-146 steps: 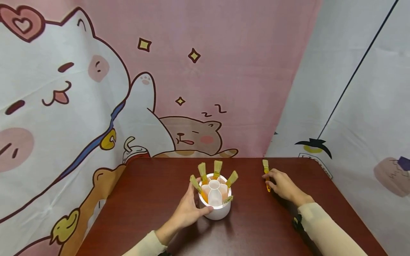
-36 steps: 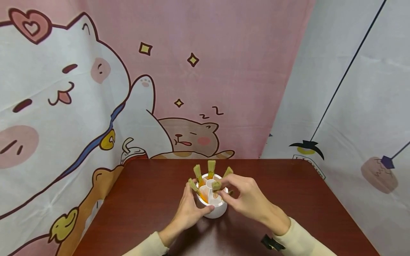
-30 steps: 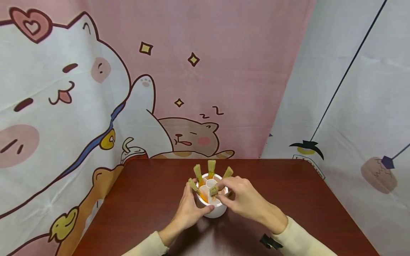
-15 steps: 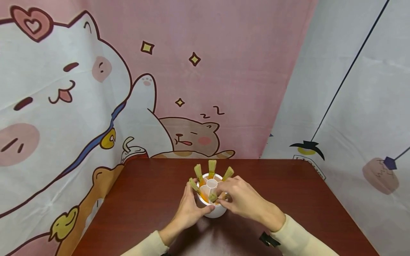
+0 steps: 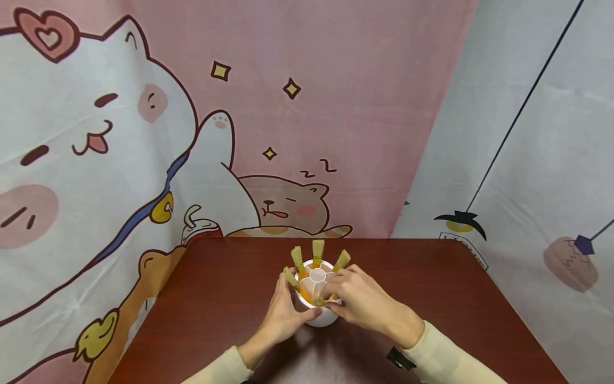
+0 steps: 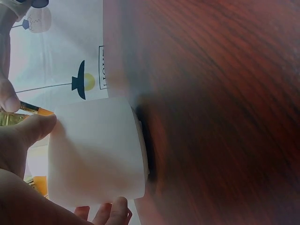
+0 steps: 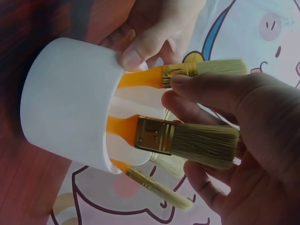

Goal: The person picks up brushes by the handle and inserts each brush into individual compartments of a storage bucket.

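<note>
My left hand (image 5: 283,312) grips a white round brush holder (image 5: 322,318), with the thumb near its front rim and the fingers around the far left side. Inside are divided compartments around a central ring (image 5: 317,275). My right hand (image 5: 371,304) pinches a flat paintbrush (image 7: 225,66) at its metal collar; the bristles point up and its orange handle reaches into the holder at the near side. A wider paintbrush (image 7: 201,143) stands beside it under my right palm. More paintbrushes lean outward around the rim, including one at the back (image 5: 318,252) and one at the left (image 5: 290,278).
The holder stands on a dark red-brown table (image 5: 216,298). Behind the table hangs a pink and white cloth (image 5: 364,133) printed with cartoon animals. A dark strap piece (image 5: 401,358) is at my right sleeve.
The paintbrush that lay on the right of the table has been picked up and brought to the holder. Over the last second its bristles have moved down and toward the near rim.
</note>
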Demonstrator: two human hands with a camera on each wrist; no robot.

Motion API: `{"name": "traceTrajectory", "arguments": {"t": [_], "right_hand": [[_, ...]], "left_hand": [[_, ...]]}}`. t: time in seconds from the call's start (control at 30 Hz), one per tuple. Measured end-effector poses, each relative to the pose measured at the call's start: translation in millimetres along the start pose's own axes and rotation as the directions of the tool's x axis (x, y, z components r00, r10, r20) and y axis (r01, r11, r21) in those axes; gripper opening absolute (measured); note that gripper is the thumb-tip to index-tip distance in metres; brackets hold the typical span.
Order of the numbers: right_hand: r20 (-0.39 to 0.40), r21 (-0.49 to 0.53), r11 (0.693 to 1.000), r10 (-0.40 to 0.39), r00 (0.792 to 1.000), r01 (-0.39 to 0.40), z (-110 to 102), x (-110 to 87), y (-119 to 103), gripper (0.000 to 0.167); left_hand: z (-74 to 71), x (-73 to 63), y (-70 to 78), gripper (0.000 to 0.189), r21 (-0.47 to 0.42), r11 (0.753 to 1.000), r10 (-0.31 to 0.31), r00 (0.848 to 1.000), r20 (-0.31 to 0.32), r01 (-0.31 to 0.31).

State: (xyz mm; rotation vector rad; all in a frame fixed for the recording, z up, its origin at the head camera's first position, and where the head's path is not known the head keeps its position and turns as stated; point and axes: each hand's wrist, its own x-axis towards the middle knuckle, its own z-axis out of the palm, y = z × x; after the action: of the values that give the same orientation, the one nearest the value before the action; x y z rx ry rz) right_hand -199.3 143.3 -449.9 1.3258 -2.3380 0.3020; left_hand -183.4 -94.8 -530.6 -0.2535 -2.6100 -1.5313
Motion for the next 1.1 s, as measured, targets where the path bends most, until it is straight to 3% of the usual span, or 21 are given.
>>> {"name": "traceTrajectory", "arguments": {"t": [0.67, 1.1], "right_hand": [[0.012, -0.061, 0.997, 0.040, 0.999, -0.039, 3, -5.4, -2, 0.039], [-0.096, -0.016, 0.996, 0.091, 0.991, -0.092, -5, -11.0, 2, 0.040]], "left_hand": [[0.8, -0.1, -4.9, 0.114, -0.019, 0.999, 0.045, 0.999, -0.002, -0.045], [-0.7, 0.2, -2.4, 0.113, -0.026, 0.999, 0.041, 0.999, 0.008, -0.041]]}}
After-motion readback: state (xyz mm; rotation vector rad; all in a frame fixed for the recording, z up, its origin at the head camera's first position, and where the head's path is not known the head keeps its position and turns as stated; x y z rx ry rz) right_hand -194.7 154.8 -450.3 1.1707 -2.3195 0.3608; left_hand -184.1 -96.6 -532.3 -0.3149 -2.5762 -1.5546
